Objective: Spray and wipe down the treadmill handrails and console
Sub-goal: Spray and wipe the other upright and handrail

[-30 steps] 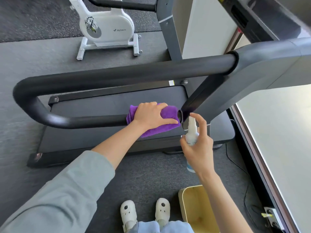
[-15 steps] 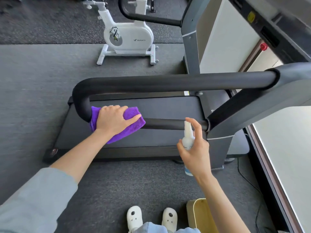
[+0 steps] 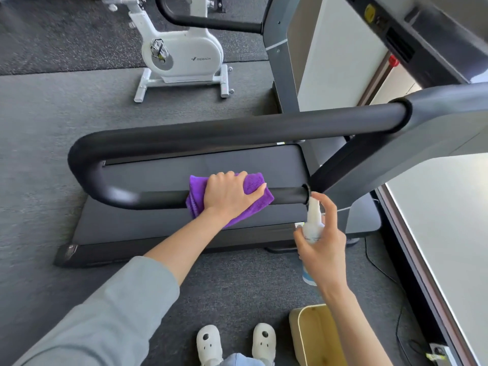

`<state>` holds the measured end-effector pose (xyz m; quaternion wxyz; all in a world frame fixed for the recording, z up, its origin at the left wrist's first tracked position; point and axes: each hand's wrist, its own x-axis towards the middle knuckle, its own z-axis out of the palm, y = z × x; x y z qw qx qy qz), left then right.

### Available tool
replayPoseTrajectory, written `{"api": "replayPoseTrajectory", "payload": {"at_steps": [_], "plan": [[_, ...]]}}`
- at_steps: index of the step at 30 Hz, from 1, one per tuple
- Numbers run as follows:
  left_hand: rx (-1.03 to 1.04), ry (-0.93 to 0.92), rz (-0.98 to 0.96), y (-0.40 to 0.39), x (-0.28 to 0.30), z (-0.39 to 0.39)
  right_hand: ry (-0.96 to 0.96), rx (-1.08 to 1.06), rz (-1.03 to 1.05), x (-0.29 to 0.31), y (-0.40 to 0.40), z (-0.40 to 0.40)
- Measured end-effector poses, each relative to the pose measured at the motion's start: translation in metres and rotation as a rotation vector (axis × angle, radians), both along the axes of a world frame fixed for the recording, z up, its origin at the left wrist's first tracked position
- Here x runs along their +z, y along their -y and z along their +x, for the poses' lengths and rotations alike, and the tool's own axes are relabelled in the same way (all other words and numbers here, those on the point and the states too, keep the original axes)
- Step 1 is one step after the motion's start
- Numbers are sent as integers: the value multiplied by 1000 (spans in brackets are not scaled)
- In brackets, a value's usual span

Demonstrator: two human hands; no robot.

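Left hand (image 3: pixel 228 192): fingers curled over a folded purple cloth (image 3: pixel 253 184), clamping it around the lower black handrail (image 3: pixel 161 200)
Right hand (image 3: pixel 323 244): wrapped round a white spray bottle (image 3: pixel 313 223), forefinger on the nozzle top, just beside the handrail's collar
Handrail loop: bends left and returns as an upper bar (image 3: pixel 237 132) joining the grey treadmill frame (image 3: pixel 422 143)
Belt deck (image 3: pixel 200 167): dark, below the rails
Floor: grey carpet; white shoes (image 3: pixel 208 342) at bottom edge, yellow bin (image 3: pixel 314 331) beside them
Background: white exercise bike (image 3: pixel 182 55)
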<state>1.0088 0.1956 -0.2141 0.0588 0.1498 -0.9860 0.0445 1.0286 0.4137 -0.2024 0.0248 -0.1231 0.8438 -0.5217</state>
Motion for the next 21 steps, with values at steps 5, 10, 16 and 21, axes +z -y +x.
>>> {"api": "replayPoseTrajectory", "payload": {"at_steps": [5, 10, 16, 21], "plan": [[-56, 39, -2, -51, -4, -37, 12, -53, 20, -11, -26, -4], [-106, 41, -1, -91, -7, -64, -37, -70, 21, -9, -32, -12], [-133, 13, 96, -64, -7, -48, -41, -22, 62, -1, -15, -17], [-76, -60, 57, 2, 0, 3, -26, 18, 53, 6, 11, -14]]}}
